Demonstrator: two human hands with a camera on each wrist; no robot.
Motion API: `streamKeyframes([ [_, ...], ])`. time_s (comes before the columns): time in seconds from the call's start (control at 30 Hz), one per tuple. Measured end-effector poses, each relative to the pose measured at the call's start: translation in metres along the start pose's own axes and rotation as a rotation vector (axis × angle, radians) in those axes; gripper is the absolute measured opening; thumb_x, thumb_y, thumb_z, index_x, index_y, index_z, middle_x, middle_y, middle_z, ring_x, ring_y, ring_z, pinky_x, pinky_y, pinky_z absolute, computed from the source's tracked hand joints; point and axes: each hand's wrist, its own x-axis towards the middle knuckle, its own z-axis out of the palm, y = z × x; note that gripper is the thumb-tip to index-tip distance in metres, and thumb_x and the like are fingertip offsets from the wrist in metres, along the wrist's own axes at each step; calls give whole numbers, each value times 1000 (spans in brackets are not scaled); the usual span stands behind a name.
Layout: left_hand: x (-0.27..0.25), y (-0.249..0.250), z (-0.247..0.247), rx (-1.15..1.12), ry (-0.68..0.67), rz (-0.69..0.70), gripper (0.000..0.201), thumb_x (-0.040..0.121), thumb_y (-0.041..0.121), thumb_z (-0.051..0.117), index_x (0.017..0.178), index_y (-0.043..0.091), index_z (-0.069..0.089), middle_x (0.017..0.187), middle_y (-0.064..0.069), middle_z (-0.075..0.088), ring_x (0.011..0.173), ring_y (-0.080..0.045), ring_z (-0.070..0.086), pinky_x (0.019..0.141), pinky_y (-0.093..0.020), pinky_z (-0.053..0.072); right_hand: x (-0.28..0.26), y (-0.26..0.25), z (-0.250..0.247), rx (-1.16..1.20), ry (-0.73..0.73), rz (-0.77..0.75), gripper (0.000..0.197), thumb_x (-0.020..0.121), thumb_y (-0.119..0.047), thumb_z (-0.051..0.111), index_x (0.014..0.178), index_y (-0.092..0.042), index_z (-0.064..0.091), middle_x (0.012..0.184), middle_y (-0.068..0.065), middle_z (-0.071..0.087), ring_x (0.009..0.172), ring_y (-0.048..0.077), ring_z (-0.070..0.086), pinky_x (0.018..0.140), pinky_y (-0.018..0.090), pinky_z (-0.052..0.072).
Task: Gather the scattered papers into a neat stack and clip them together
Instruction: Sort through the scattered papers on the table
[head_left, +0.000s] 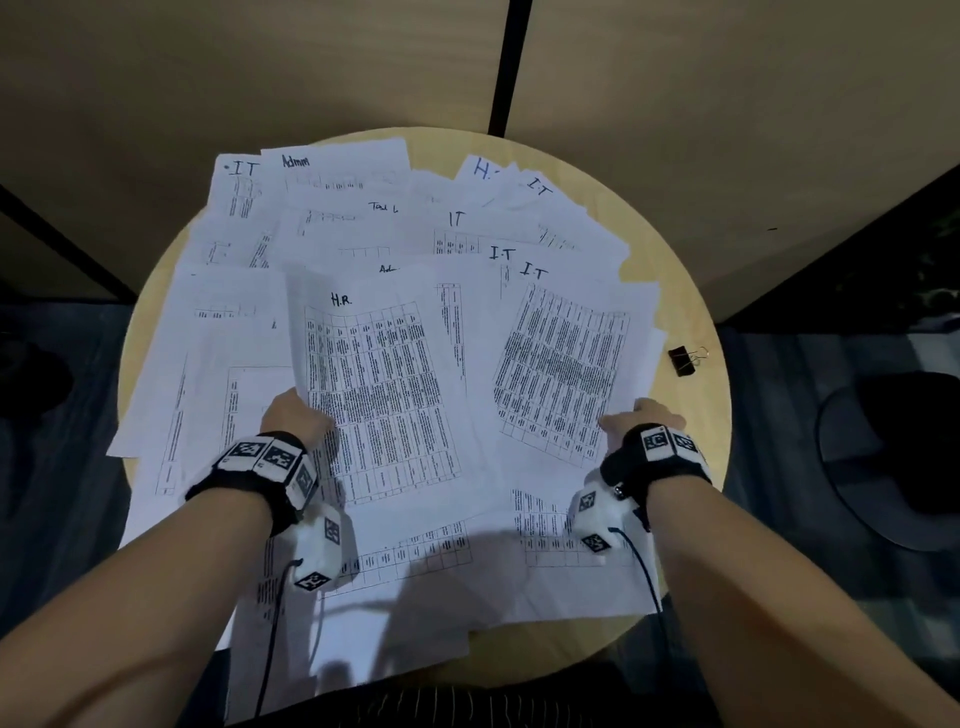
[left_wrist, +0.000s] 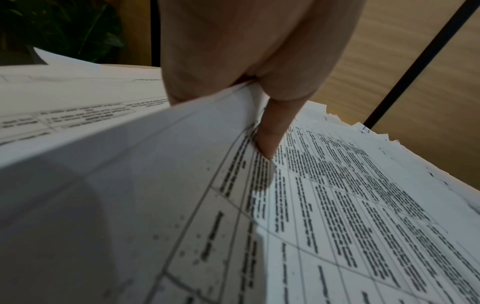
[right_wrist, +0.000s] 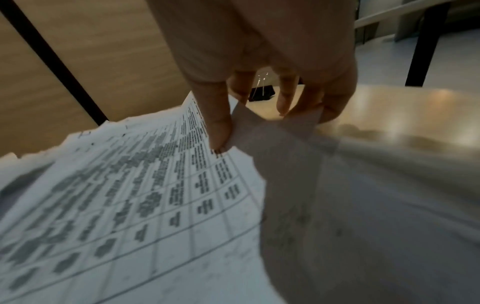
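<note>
White sheets, near edge: printed tables, overlapped loosely on the round wooden table (head_left: 691, 545), some hung over the rim.
Left hand (head_left: 297, 422): the "H.R." sheet (head_left: 382, 395) is pinched at its left edge, thumb on top, fingers tucked underneath.
Right hand (head_left: 640, 415): an "I.T" sheet (head_left: 563, 364) is pinched at its near right corner between thumb and fingertips.
Binder clip (head_left: 684, 359): black, left lying on bare wood, right of the papers.
Far papers (head_left: 332, 208): scattered, fanned out, marked IT, Admin, H.R.

A round wooden table (head_left: 691, 291) stands against wood-grain panels (head_left: 260, 67) split by a black strip (head_left: 506, 67).
</note>
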Motion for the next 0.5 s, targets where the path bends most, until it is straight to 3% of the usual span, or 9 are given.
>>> streamKeyframes([
  [0.07,1,0,0,-4,-6,-9,38,83,4,65,114,-11,50,103,-28,57,107,-42,57,82,-39,47,0,-2,7,217,-4,29,82,72,-38,74,138,-14,32,136,16,43,114,39,52,85,40,48],
  [0.13,2,0,1,-8,-6,-14,41,82,4,66,116,-11,49,115,-29,57,108,-42,56,85,-40,47,-4,-2,9,465,-5,48,91,68,-28,81,140,-12,27,137,19,43,117,40,51,92,46,47],
  [0.23,2,-1,1,-28,2,-18,41,82,4,66,116,-11,49,116,-30,57,108,-41,56,87,-41,47,-10,-1,10,689,-240,62,79,74,-22,75,141,-5,35,145,16,40,129,34,44,97,41,41],
  [0.3,2,-1,2,-42,6,-20,41,82,3,66,117,-11,50,115,-29,57,108,-41,56,87,-42,47,-13,-2,12,678,-361,48,62,80,-23,68,135,-6,45,141,14,46,128,32,46,93,38,43],
  [0.37,2,0,3,-49,2,-17,42,82,3,66,118,-11,49,107,-27,57,108,-42,56,87,-42,47,-16,-9,14,644,-366,21,53,83,-24,66,130,-6,51,135,12,52,122,30,52,88,35,44],
  [0.5,1,-1,2,-76,-10,-13,36,83,2,64,114,-9,50,100,-24,56,103,-39,57,80,-36,45,-28,-28,13,431,-143,-56,48,81,-23,72,119,1,54,101,11,57,90,28,57,80,34,49],
])
